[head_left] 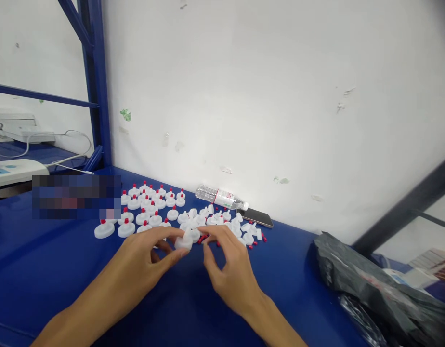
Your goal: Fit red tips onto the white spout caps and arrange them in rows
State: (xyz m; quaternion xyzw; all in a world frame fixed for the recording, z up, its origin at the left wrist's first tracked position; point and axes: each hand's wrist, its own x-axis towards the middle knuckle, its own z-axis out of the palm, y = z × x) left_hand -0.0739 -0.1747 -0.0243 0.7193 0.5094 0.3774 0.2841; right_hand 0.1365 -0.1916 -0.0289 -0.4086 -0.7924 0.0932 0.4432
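Just beyond your hands the blue worktop (pixel 45 270) is crowded: a spread of white discs with red tips (pixel 143 207) stands in loose rows ahead and to the left of your left hand, and a jumbled heap of plain white parts (pixel 222 222) with loose red caps (pixel 258 238) lies right behind your right hand's fingertips. Farther back, against the white wall (pixel 280 96), a clear plastic bottle (pixel 220 196) lies on its side, and a dark phone (pixel 255 218) lies flat beside it. Well off to the right of your right hand sits a crumpled dark plastic bag (pixel 370 284).

Your left hand (pixel 150 255) comes in from the lower left, palm turned down, thumb and fingers pinched on a white disc (pixel 184 241) held just above the worktop between both hands. Your right hand (pixel 228 262) reaches in from the lower right, fingers curled close together just beside that disc; whether they grip something small you cannot tell.

The discs look like smooth, slightly translucent plastic, round and flat with a raised centre. The worktop is glossy and faintly creased; the bag is wrinkled and shiny.
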